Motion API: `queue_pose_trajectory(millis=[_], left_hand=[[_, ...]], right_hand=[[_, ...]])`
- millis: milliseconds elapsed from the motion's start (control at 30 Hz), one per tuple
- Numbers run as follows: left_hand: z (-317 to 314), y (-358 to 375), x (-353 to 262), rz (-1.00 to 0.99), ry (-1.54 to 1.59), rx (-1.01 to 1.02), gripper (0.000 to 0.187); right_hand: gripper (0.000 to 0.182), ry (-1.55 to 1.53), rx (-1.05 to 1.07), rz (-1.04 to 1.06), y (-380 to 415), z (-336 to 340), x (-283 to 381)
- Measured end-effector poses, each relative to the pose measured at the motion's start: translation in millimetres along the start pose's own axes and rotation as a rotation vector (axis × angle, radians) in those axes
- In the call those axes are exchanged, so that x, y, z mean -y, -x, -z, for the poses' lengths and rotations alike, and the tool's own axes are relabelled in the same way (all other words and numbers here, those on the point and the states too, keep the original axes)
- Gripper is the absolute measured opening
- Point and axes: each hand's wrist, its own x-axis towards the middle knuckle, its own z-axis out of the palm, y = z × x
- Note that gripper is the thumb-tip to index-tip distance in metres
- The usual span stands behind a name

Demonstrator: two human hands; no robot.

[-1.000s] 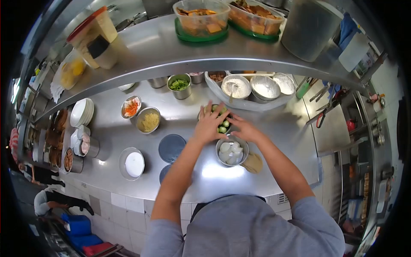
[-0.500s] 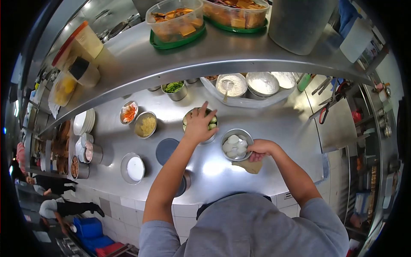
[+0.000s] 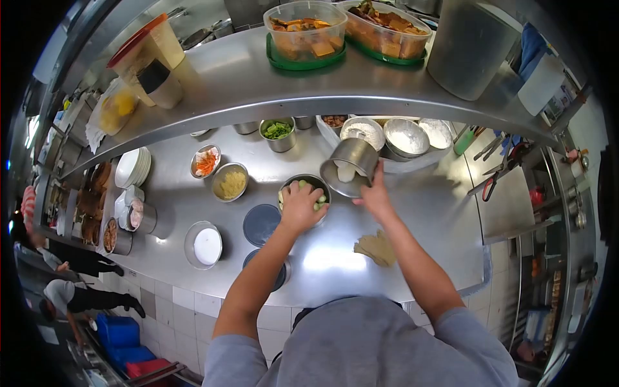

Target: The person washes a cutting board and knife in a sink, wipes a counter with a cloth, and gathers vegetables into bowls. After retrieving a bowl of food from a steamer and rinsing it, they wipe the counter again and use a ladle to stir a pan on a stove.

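My left hand (image 3: pixel 303 209) lies over a metal bowl (image 3: pixel 311 177) of cut green vegetable pieces (image 3: pixel 318 201). Its fingers are apart and bent down onto the pieces; the fingertips are partly hidden. Just to the right, my right hand (image 3: pixel 374 195) grips a metal pot (image 3: pixel 356 155) by its side and rim. That pot is tipped over, its mouth facing down toward me and its base toward the shelf. Smooth white pieces (image 3: pixel 346 171) show inside it, near the lower rim. A folded tan cloth (image 3: pixel 375 249) rests on the steel counter, nearer my body.
Bowls of yellow minced food (image 3: pixel 232 184) and orange strips (image 3: pixel 206 162) stand left, with a white-filled bowl (image 3: pixel 204 245) nearer me. Dark round lids (image 3: pixel 262 224) lie beside my left forearm. Bowls of white powder (image 3: pixel 406 138) stand behind the pot. A steel shelf (image 3: pixel 258 97) overhangs the back.
My right hand has lifted the pot off the cloth area, moved it away from me and tipped it over. My left hand has lowered, fingers now bent onto the green pieces.
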Motion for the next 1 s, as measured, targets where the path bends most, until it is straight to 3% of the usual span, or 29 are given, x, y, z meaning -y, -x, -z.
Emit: queue_pose_trajectory(millis=[100,167,333,567,667,733,833,1000], left_hand=[[-2,4,-5,0.046,-0.047,-0.063,0.036],[-1,6,-10,0.085,-0.051,-0.066,0.036],[-2,9,-11,0.165,-0.024,-0.064,0.032],[4,18,-14,0.166,0.02,-0.12,0.029],[12,23,-12,0.103,0.119,-0.175,0.041],[16,14,-6,0.137,0.208,-0.337,0.06],[13,-9,6,0.114,0.369,-0.209,0.074],[13,-7,10,0.077,0.26,-0.203,0.058]], right_hand=[[0.091,0.076,-0.081,0.149,-15,-44,-8],[0.091,0.538,-0.241,0.44,-22,-67,-22],[0.088,0.549,-0.166,0.433,-9,-91,-20],[0.092,0.525,-0.258,0.562,-14,-91,-26],[0.093,0.478,-0.277,0.608,-17,-82,-31],[0.094,0.474,-0.273,0.597,-13,-80,-31],[0.095,0.411,-0.309,0.557,-11,-84,-32],[0.095,0.284,-0.254,0.562,-22,-83,-43]])
